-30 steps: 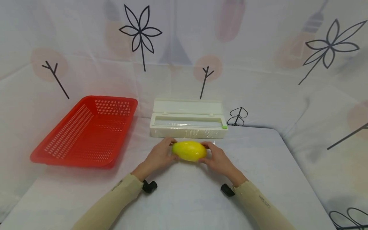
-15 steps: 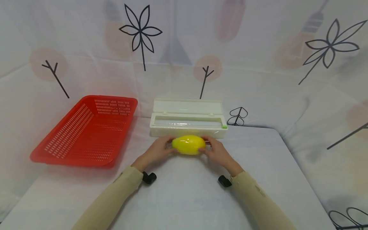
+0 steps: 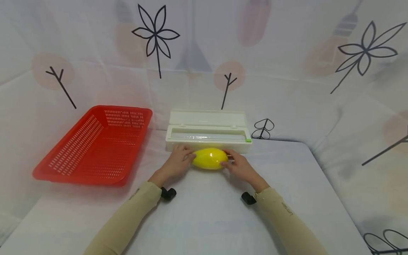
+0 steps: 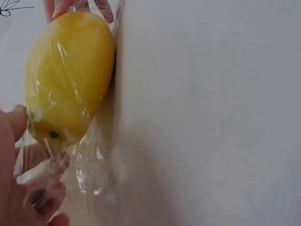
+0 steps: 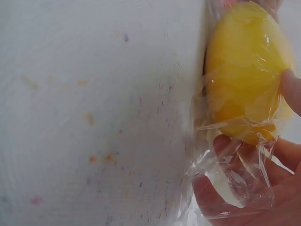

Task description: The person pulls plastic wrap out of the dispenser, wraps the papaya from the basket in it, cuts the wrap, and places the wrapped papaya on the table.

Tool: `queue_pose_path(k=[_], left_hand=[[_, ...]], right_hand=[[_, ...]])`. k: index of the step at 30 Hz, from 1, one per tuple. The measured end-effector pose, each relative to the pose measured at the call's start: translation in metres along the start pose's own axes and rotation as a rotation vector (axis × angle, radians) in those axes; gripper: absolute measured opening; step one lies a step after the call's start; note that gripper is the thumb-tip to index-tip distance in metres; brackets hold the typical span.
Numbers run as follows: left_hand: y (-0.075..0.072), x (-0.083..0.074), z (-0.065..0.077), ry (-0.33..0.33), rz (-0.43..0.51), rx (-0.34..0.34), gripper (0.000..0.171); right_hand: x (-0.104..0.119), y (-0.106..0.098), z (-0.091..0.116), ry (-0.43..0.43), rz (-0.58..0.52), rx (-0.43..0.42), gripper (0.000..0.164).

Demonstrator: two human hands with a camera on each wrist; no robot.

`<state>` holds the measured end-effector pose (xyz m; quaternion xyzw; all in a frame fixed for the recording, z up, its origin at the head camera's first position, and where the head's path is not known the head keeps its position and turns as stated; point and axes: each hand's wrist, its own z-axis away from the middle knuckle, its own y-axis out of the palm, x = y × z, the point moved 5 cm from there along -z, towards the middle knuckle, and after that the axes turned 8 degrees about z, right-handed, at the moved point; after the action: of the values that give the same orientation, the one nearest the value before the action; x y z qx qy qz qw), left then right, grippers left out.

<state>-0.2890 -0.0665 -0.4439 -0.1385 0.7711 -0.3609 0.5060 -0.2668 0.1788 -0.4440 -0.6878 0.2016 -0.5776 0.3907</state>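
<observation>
A glossy yellow oval fruit (image 3: pixel 209 158) lies sideways on the white tabletop, wrapped in clear cling film (image 5: pixel 254 165). The film bunches loosely past both ends, and a small dark spot marks the end nearest my left hand in the left wrist view. My left hand (image 3: pixel 177 161) holds that end, thumb against the fruit (image 4: pixel 70 75), the other fingers behind film. At the opposite end my right hand (image 3: pixel 239 165) grips with its thumb pressed on the fruit (image 5: pixel 247 70) and its fingers curled under the film.
Right behind the fruit stands a white cling film box (image 3: pixel 208 146), lid raised, a roll inside and a green piece at its right end. A red plastic basket (image 3: pixel 127 163) with slotted walls sits at the left. A patterned cloth (image 3: pixel 287 71) hangs behind.
Both hands have moved the fruit away from me, close up to the box. It has rolled, its green tint turning out of sight. My left thumb has shifted up onto its end.
</observation>
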Motion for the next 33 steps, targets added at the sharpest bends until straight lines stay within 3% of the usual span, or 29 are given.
queue_pose_path(k=[3, 7, 11, 15, 21, 25, 33], left_hand=[[-0.004, -0.005, 0.000, 0.055, -0.055, -0.080, 0.040], [-0.009, -0.019, -0.001, 0.198, -0.098, -0.152, 0.032], [-0.008, -0.038, -0.001, 0.314, -0.130, -0.144, 0.027], [-0.002, -0.054, -0.002, 0.385, -0.190, -0.101, 0.026], [0.010, -0.062, -0.003, 0.376, -0.269, -0.033, 0.025], [0.012, -0.062, -0.003, 0.351, -0.271, -0.033, 0.025], [0.012, -0.064, -0.006, 0.360, -0.270, -0.053, 0.023]], right_hand=[[0.002, -0.001, 0.001, -0.012, 0.016, -0.003, 0.058], [0.005, -0.003, 0.003, -0.024, 0.065, -0.021, 0.056], [0.007, -0.005, 0.004, -0.019, 0.101, -0.041, 0.057], [0.009, -0.006, 0.005, -0.034, 0.122, -0.075, 0.055], [0.012, -0.006, 0.006, -0.099, 0.154, -0.138, 0.051], [0.012, -0.007, 0.008, -0.123, 0.155, -0.167, 0.052], [0.006, -0.016, 0.011, -0.118, 0.168, -0.208, 0.053]])
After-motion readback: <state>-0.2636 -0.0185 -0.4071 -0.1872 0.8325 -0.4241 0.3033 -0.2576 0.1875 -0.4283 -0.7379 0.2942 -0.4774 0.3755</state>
